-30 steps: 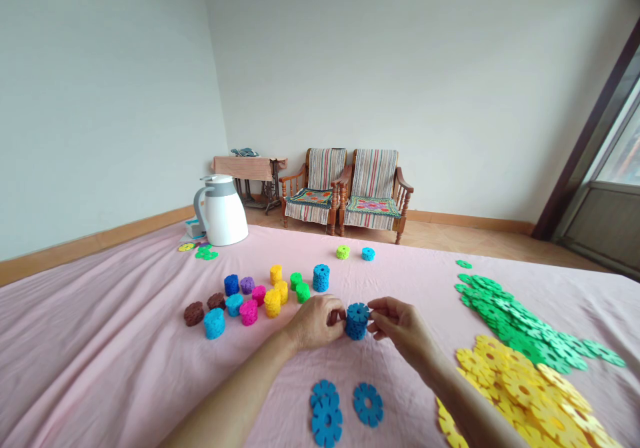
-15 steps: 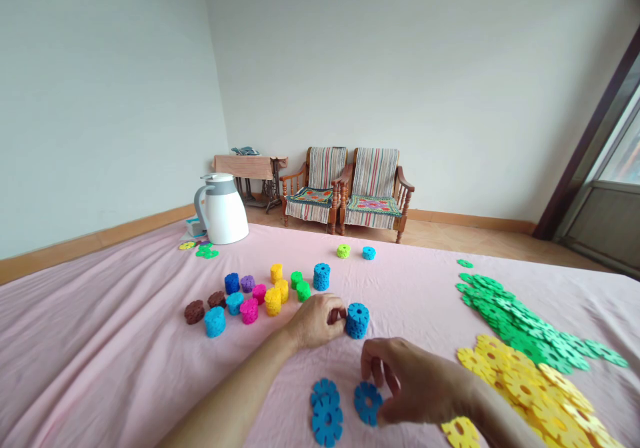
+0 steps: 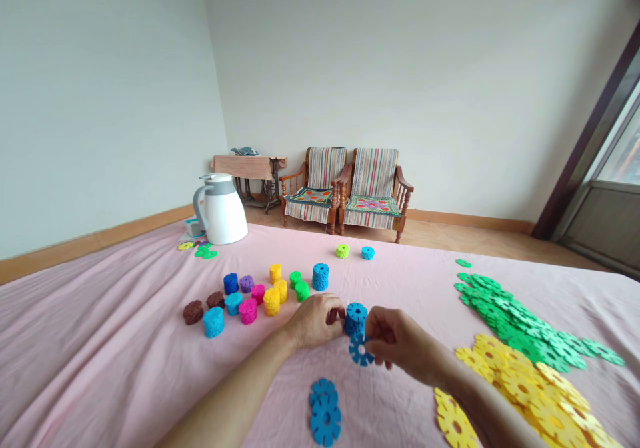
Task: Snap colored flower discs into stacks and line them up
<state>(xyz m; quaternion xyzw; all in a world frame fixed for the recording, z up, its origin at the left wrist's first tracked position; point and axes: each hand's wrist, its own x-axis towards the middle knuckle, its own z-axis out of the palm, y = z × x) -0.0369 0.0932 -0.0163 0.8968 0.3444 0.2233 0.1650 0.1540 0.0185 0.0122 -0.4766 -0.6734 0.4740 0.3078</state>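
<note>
My left hand [image 3: 318, 321] rests on the pink cloth with its fingers curled in and their tips against the left side of a stack of blue snowflake discs [image 3: 356, 315]. Between thumb and fingers, my right hand [image 3: 400, 343] pinches a single blue snowflake disc [image 3: 359, 351]. That disc is tilted and hangs just in front of the stack, overlapping its lower part in the view. Nearer to me, two overlapping loose blue discs [image 3: 325, 420] lie flat on the cloth.
Several short stacks in many colours, such as a pink stack [image 3: 247, 312], stand left of my hands. A yellow pile [image 3: 525, 388] and a green pile [image 3: 510, 315] spread on the right. The white jug [image 3: 225, 215] stands at the far left; two chairs [image 3: 373, 195] are beyond the cloth [image 3: 125, 368].
My right hand has picked the single blue disc up off the cloth and carried it forward to the stack. My left hand has stayed at the stack's side.
</note>
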